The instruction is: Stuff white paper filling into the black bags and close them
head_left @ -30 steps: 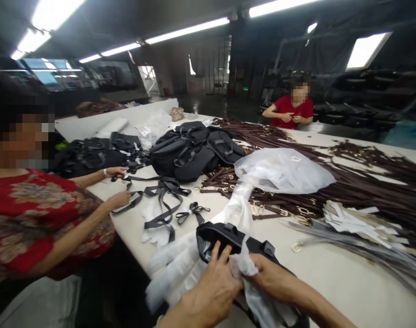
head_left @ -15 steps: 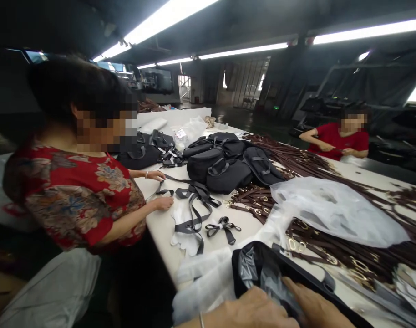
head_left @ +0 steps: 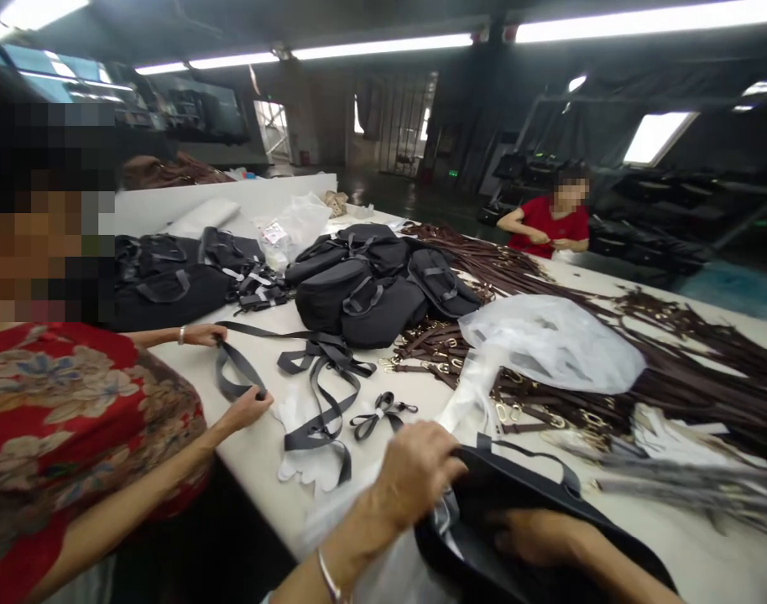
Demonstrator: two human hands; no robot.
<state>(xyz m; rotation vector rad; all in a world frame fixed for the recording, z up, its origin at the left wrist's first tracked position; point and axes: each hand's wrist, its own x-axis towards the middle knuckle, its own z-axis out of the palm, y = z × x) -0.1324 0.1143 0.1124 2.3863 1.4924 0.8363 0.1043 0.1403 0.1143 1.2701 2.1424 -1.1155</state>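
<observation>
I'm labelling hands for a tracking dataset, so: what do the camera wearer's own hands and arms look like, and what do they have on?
The left hand and the right hand are bare, with no gloves, and no sleeve shows on either forearm. A thin silver bangle circles the left wrist.

The left hand (head_left: 414, 474) reaches up from the lower edge of view with its fingers curled forward and down, while the right hand (head_left: 534, 537) lies lower and just to its right, palm down, fingers stretched leftward toward it.
</observation>
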